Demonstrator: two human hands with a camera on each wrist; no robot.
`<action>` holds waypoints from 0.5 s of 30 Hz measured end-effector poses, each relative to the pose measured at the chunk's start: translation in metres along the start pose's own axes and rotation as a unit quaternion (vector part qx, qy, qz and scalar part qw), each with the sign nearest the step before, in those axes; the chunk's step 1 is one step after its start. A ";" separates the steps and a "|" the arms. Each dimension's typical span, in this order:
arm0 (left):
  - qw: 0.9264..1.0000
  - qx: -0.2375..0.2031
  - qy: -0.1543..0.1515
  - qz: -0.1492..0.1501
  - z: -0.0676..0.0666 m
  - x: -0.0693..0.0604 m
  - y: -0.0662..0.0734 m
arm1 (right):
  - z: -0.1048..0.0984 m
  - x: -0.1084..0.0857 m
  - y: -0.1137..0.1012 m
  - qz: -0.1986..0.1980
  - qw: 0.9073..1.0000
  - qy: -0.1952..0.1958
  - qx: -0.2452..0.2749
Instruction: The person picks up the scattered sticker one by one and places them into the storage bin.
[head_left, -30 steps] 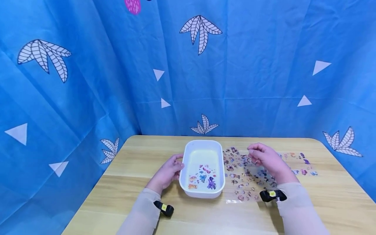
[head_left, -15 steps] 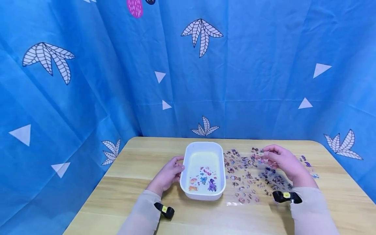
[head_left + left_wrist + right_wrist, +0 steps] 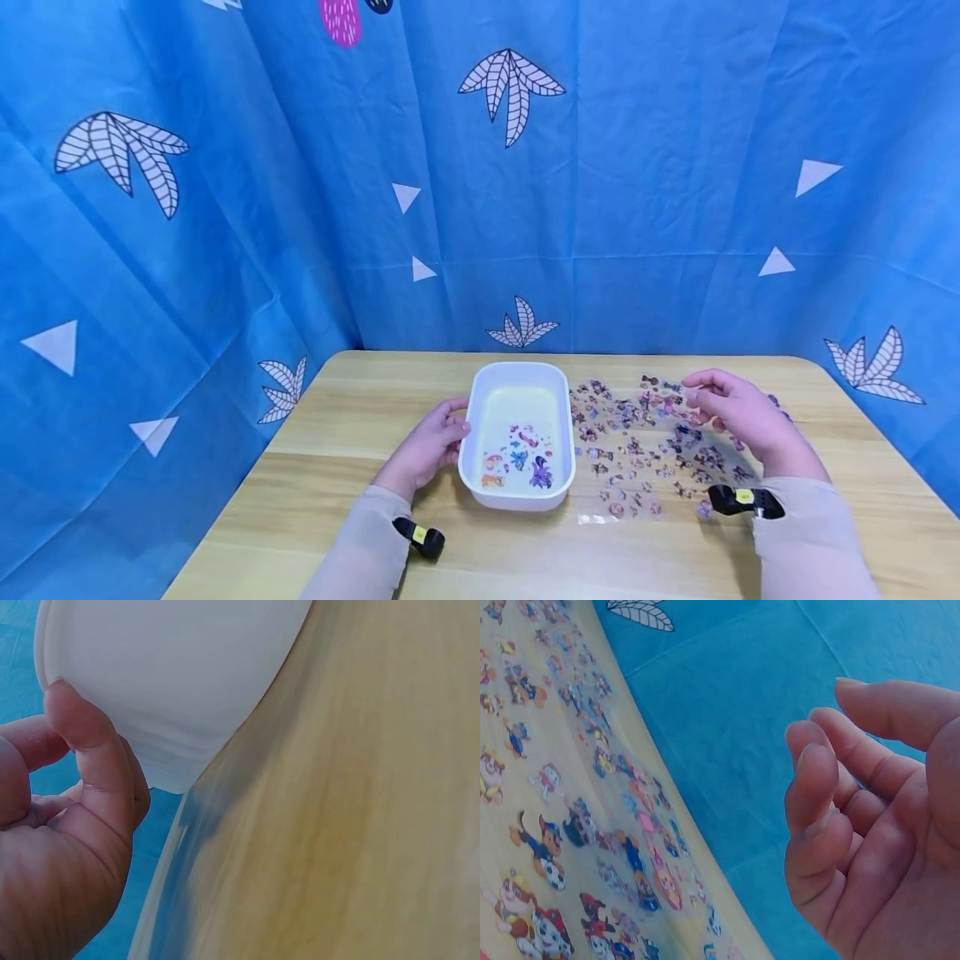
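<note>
- Left grip [image 3: 427,442] on the case: fingers and thumb curled at the near-left rim of the white tub [image 3: 517,502], holding it along that side, thumb tip right up against the plastic.
- White tub upright on the pale wood surface [image 3: 300,500], between the two hands, and bright little figures [image 3: 540,473] inside: purple, blue, orange and pink, bunched towards the end nearer the person. Loose or printed on a clear sheet? Cannot tell.
- Over to the right grip [image 3: 750,423], hovering above the clear printed sheets [image 3: 633,454]! Fingers bent, thumb standing just off the fingertips, a small gap showing, nothing visible in it.
- Clear printed sheets spread flat beside the tub and on past the hand, crowded with cartoon dogs, one with a football at its feet; they seem to overlap, though the count is unclear.
- Pale sleeves [image 3: 813,533] on both arms, a black band [image 3: 746,501] with a yellow label at each wrist.
- Blue cloth [image 3: 645,200] behind it all, white leaves and triangles across it.
</note>
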State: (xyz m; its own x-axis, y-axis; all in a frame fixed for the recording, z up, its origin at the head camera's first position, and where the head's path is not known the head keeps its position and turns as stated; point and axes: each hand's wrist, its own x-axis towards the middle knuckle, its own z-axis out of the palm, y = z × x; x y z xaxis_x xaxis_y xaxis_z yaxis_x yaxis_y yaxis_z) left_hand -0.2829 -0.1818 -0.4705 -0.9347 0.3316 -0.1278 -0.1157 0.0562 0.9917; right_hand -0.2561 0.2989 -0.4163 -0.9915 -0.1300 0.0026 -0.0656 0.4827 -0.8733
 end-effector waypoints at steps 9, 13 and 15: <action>1.000 0.004 -0.002 0.008 0.002 0.001 0.006 | -0.008 0.000 0.000 -0.018 1.000 0.004 0.000; 1.000 0.003 -0.002 0.005 0.001 0.001 0.002 | -0.011 -0.002 0.000 -0.034 0.999 -0.003 0.016; 1.000 0.005 -0.001 0.001 0.000 0.000 0.000 | -0.012 -0.004 0.002 -0.042 0.999 -0.013 0.024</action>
State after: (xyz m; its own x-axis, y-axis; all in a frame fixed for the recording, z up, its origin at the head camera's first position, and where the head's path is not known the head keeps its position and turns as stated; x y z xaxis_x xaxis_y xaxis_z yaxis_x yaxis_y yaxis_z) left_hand -0.2828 -0.1816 -0.4701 -0.9339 0.3344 -0.1264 -0.1107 0.0656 0.9917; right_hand -0.2539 0.3106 -0.4124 -0.9796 -0.1902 0.0647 -0.1419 0.4272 -0.8929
